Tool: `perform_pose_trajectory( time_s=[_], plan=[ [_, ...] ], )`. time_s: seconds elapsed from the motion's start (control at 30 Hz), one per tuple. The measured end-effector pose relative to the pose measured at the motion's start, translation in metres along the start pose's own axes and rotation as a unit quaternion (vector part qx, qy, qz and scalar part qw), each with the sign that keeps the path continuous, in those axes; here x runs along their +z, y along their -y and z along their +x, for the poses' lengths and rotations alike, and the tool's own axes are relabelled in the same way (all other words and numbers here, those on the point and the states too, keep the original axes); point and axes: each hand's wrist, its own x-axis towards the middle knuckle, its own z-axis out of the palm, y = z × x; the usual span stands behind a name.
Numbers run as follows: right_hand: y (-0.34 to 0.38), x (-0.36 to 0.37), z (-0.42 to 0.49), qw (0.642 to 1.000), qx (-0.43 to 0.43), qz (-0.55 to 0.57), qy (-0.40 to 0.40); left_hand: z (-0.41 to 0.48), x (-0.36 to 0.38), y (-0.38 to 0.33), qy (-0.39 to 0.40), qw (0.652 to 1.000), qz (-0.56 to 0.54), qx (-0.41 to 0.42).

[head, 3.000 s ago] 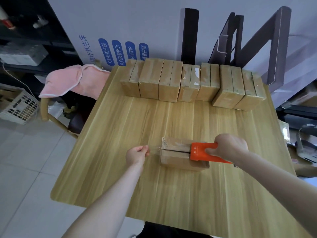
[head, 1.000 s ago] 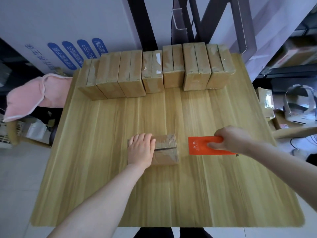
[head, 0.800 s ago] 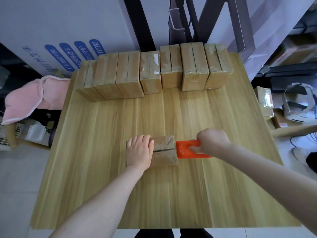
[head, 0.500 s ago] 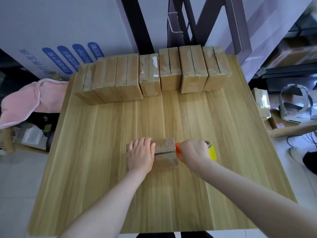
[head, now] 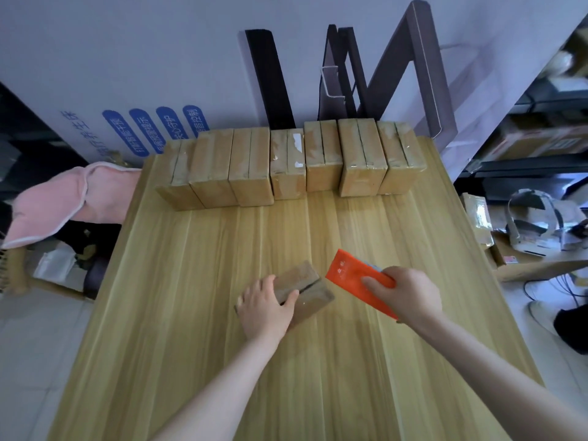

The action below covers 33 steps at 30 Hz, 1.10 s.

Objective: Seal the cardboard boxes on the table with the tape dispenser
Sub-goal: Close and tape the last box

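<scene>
The small cardboard box (head: 310,289) lies skewed at mid-bench (head: 318,393). The left hand (head: 265,305) holds its near end, thumb on top. The right hand (head: 410,294) grips the orange tape dispenser (head: 351,278) just right of the box, apart from it. A row of taped boxes (head: 286,167) stands along the far edge.

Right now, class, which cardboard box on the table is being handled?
The lone box at mid-table: the left hand grips it while the right hand holds the tape dispenser beside it. The other seven boxes stand in a row at the back.
</scene>
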Motion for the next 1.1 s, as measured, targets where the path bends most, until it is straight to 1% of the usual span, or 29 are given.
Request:
perform_pose_trajectory(
  time_s=[0.03,0.1,0.13,0.17,0.23,0.27,0.3,0.37,0.43,0.5,0.57,0.67,0.73,0.77,0.83,0.9,0.97,1.1],
  plan=[
    [0.001,-0.002,-0.004,0.999,-0.002,0.050,0.003,-0.004,-0.001,0.003,0.018,0.998,-0.027,-0.059],
    [0.003,-0.004,-0.012,0.990,-0.013,0.138,0.000,-0.014,-0.002,0.009,0.071,0.979,-0.106,-0.159],
    [0.005,-0.004,-0.016,0.985,-0.021,0.169,-0.004,-0.020,-0.002,0.012,0.088,0.967,-0.148,-0.189],
    [0.007,-0.004,-0.020,0.981,-0.029,0.190,-0.007,-0.025,-0.002,0.013,0.091,0.960,-0.177,-0.199],
    [0.013,-0.005,-0.026,0.975,-0.042,0.218,-0.009,-0.031,-0.009,0.011,0.057,0.959,-0.220,-0.171],
    [0.016,-0.005,-0.029,0.972,-0.048,0.232,-0.006,-0.030,-0.017,0.006,0.033,0.954,-0.263,-0.143],
    [0.018,-0.007,-0.031,0.968,-0.056,0.246,-0.004,-0.027,-0.028,-0.002,0.017,0.940,-0.321,-0.111],
    [0.024,-0.010,-0.036,0.959,-0.074,0.272,-0.003,-0.017,-0.056,-0.019,0.021,0.907,-0.418,-0.057],
    [0.031,-0.014,-0.039,0.954,-0.089,0.285,-0.004,-0.008,-0.084,-0.035,0.046,0.886,-0.461,-0.008],
    [0.038,-0.018,-0.040,0.953,-0.096,0.286,-0.007,-0.005,-0.106,-0.045,0.078,0.875,-0.476,0.040],
    [0.044,-0.022,-0.041,0.957,-0.097,0.272,-0.015,-0.006,-0.120,-0.049,0.099,0.881,-0.457,0.075],
    [0.050,-0.027,-0.043,0.960,-0.096,0.262,-0.012,-0.008,-0.128,-0.049,0.113,0.882,-0.449,0.087],
    [0.052,-0.030,-0.044,0.960,-0.100,0.262,-0.009,-0.006,-0.132,-0.047,0.124,0.873,-0.467,0.058],
    [0.053,-0.032,-0.045,0.958,-0.105,0.266,-0.004,-0.004,-0.134,-0.046,0.137,0.863,-0.485,0.027],
    [0.055,-0.035,-0.047,0.953,-0.116,0.280,0.006,0.001,-0.138,-0.043,0.179,0.832,-0.525,-0.036],
    [0.058,-0.038,-0.049,0.950,-0.124,0.287,0.015,0.006,-0.142,-0.040,0.218,0.807,-0.544,-0.070],
    [0.064,-0.041,-0.049,0.950,-0.130,0.283,0.022,0.011,-0.144,-0.038,0.227,0.809,-0.535,-0.083],
    [0.078,-0.048,-0.043,0.957,-0.128,0.260,0.033,0.027,-0.153,-0.041,0.188,0.828,-0.520,-0.091]
  ],
)
